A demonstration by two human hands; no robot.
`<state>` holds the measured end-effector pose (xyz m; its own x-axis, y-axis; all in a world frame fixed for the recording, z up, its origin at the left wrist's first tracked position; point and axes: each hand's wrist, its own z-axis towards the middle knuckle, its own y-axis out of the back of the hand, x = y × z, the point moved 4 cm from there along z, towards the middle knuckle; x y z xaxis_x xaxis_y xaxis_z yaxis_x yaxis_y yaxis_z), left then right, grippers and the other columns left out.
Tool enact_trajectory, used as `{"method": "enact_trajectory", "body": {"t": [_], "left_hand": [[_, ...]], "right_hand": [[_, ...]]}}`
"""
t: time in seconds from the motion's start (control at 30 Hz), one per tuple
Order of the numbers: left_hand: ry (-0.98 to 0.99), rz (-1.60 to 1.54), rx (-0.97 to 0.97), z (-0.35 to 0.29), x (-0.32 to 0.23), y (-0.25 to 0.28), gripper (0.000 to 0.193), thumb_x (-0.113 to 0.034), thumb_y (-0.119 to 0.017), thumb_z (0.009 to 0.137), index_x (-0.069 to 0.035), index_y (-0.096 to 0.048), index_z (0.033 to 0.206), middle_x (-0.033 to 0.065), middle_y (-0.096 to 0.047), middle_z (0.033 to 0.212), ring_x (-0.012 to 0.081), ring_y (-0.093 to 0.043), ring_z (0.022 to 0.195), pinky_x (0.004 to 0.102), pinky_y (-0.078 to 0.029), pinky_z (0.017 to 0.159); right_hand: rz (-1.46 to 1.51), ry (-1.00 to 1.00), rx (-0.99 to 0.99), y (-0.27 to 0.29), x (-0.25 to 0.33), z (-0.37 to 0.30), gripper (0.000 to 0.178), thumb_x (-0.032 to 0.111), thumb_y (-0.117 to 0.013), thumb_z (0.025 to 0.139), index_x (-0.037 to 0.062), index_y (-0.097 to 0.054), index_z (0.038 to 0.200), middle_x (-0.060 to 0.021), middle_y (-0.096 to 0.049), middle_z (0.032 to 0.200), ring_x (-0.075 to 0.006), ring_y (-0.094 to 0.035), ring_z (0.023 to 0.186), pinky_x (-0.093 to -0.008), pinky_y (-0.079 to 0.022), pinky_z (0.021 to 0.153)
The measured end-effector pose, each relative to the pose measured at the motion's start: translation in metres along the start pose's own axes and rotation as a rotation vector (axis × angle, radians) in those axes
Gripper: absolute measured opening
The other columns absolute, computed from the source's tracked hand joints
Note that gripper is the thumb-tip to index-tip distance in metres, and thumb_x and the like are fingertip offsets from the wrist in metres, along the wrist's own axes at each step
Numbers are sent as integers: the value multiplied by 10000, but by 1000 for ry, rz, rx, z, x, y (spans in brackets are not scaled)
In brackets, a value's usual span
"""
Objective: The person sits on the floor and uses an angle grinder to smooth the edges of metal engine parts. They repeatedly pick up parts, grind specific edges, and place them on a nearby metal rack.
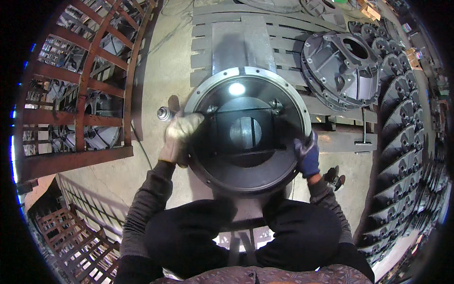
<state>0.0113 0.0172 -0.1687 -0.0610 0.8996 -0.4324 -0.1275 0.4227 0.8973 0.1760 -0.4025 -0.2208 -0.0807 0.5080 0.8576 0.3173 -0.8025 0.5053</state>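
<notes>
A large round dark metal housing (250, 173) with a bright bolt-holed flange sits tilted in front of my knees. Its open bowl faces up, and a round opening shows at the bottom. My left hand (182, 135), in a pale work glove, is closed over the left rim, with fingertips reaching over the flange. On the opposite side my right hand (309, 154), in a dark blue glove, grips the right rim; part of its fingers is hidden. Just beyond my left hand is a small shiny round metal piece (164, 113); whether the hand touches it I cannot tell.
A similar grey housing (340, 71) rests on the slatted pallet (201, 45). A T-handled tool (363, 128) lies beside it. Stacked dark castings (397, 137) line the right side. Red-brown metal crates (90, 85) with parts stand left. A dark object (335, 179) lies near my right forearm.
</notes>
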Motion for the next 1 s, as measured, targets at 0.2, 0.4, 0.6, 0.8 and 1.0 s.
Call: {"method": "enact_trajectory", "body": {"t": [0.2, 0.4, 0.6, 0.8, 1.0], "left_hand": [[481, -183, 283, -63, -34, 34, 287, -226, -675, 1062, -82, -779, 1287, 191, -771, 1201, 345, -749, 1090, 445, -601, 912], [-29, -75, -55, -64, 15, 72, 463, 62, -624, 891, -32, -689, 1340, 180, -690, 1409, 366, -722, 1179, 403, -594, 1022], [5, -308, -107, -21, 24, 34, 469, -167, -672, 894, -46, -691, 1348, 111, -722, 1258, 261, -669, 1136, 369, -541, 976], [429, -1021, 100, 2, 49, -4, 228, -161, -564, 1067, -72, -735, 1189, 8, -586, 865, 159, -501, 753, 300, -411, 625], [-173, -231, 66, -11, 52, 4, 497, 66, -514, 1024, -124, -647, 1463, 102, -713, 1376, 261, -701, 1258, 360, -561, 1075]], "right_hand": [[8, 116, 296, 14, 35, 131, 640, 280, -763, 1035, 18, -506, 1560, -205, -712, 1354, -268, -682, 1255, -391, -526, 1072], [-65, 190, 24, 35, 32, 103, 591, 339, -758, 1047, -31, -587, 1475, -201, -690, 1402, -262, -667, 1235, -407, -521, 1081], [-64, 56, -107, 34, -14, 11, 640, 268, -720, 1069, -37, -473, 1574, -201, -628, 1472, -305, -623, 1314, -420, -473, 1147], [53, 63, -100, 27, -15, 10, 591, 241, -689, 1074, -20, -487, 1565, -164, -661, 1420, -250, -628, 1289, -397, -489, 1124], [364, 17, 69, 23, -17, 44, 519, 220, -699, 1071, -13, -541, 1507, -132, -695, 1340, -191, -649, 1164, -343, -532, 1021]]}}
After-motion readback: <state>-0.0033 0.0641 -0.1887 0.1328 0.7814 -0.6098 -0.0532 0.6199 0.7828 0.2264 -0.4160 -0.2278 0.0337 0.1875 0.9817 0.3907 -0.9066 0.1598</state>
